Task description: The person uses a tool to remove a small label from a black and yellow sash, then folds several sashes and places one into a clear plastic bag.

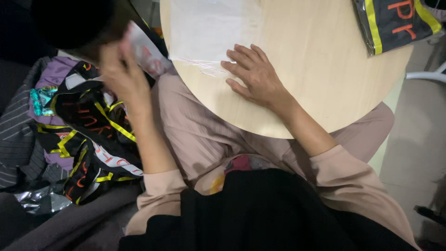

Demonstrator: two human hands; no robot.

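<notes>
At the far left we saw a dark, striped grey fabric surface [14,135] and, lying against it, a heap of garments [79,135] in black with yellow bands and orange lettering, mixed with purple cloth and a teal foil patch; crumpled silvery wrapping [39,199] lay just below the heap. Above the heap our left hand [121,69] was raised, blurred, with its fingers closed around a crinkled clear packet [147,53] showing red and white inside, held off the table's left edge. To the right of it our lap, in ribbed beige cloth [200,135], ran under the rim of a round, pale wooden table [325,79]. On the tabletop lay a flat transparent plastic bag [209,32], its near edge marked by a thin line of tape. Our right hand [255,76] rested flat, palm down and fingers spread, gripping nothing, its fingertips touching the near right corner of that bag. At the table's far right edge lay a folded black garment with yellow stripe and orange letters, sealed in clear wrap [399,21]. Beyond the table, at the right, we saw a grey floor [418,139] and a white bar [427,75] of some furniture.
</notes>
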